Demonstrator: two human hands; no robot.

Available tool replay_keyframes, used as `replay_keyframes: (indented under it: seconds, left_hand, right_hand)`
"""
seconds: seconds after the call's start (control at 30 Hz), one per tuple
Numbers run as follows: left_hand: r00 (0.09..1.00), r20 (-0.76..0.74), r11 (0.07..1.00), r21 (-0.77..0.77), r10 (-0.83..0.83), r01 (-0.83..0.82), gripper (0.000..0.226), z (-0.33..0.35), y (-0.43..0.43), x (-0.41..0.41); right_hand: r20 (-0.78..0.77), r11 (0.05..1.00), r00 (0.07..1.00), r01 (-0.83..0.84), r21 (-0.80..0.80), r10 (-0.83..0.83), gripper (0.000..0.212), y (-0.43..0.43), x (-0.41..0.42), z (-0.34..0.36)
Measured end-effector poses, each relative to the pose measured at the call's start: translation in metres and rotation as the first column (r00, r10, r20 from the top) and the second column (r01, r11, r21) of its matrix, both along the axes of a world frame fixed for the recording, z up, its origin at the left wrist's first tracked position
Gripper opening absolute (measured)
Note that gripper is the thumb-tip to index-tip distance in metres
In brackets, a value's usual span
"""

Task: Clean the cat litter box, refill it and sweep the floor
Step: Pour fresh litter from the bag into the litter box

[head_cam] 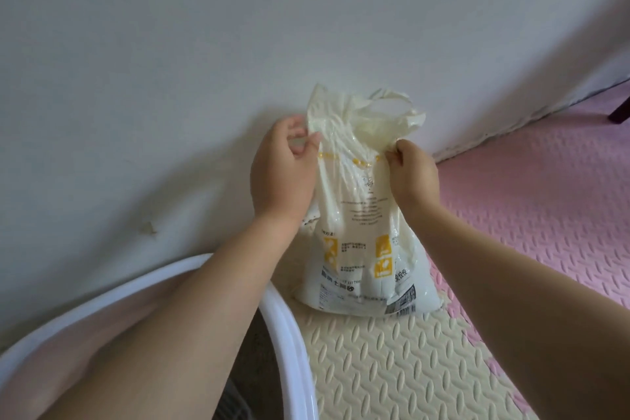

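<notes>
Two hands on the bag (363, 235) here, both mine. It's a white plastic litter bag with yellow squares printed on it, standing upright in the middle of the frame, back against the wall (170, 44). The bottom sits on the cream mat (375, 372), right by the seam with the pink mat (545, 201). The top is open and all crumpled.

My left hand (283, 170) has its fingers curled, pinching the left edge of the bag's top. My right hand (414, 174) is bunched up, gripping the right side of the top just below the crumpled bit.

The box (289, 334) is in the lower left: you only see its white curved rim, just beside the bag. My left forearm crosses over it. Can't tell what's inside from here, too blurry.
</notes>
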State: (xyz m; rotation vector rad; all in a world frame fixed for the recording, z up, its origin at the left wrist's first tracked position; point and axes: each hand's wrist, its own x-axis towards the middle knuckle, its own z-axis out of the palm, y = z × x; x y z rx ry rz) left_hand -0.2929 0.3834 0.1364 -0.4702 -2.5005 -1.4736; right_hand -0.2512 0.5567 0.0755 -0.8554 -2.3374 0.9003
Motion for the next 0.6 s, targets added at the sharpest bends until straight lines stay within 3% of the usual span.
replay_keyframes:
  seconds: [0.1, 0.2, 0.37, 0.47, 0.6]
  left_hand:
    - [0.981, 0.099, 0.978, -0.114, -0.166, 0.177, 0.056, -0.027, -0.007, 0.015]
    - [0.963, 0.215, 0.970, -0.141, -0.165, 0.198, 0.071, -0.049, -0.008, 0.022]
    - [0.975, 0.218, 0.988, -0.136, -0.044, 0.075, 0.016, -0.056, -0.003, 0.028]
    - [0.984, 0.160, 0.995, -0.072, 0.076, -0.065, 0.018, -0.060, -0.014, 0.036]
    - [0.984, 0.129, 0.991, -0.073, 0.124, -0.116, 0.020, -0.063, -0.028, 0.034]
  right_hand:
    - [0.010, 0.999, 0.999, -0.043, 0.022, 0.043, 0.036, -0.001, -0.008, -0.005]
    - [-0.029, 0.998, 0.998, -0.054, 0.018, 0.054, 0.032, -0.009, -0.006, -0.012]
    - [-0.123, 0.999, 0.992, -0.019, -0.027, 0.015, 0.026, -0.003, 0.003, -0.014]
    - [-0.148, 0.999, 0.989, -0.026, -0.037, 0.021, 0.026, -0.001, -0.004, -0.008]
    - [-0.144, 0.996, 0.986, -0.091, -0.024, 0.087, 0.026, -0.011, -0.032, 0.004]
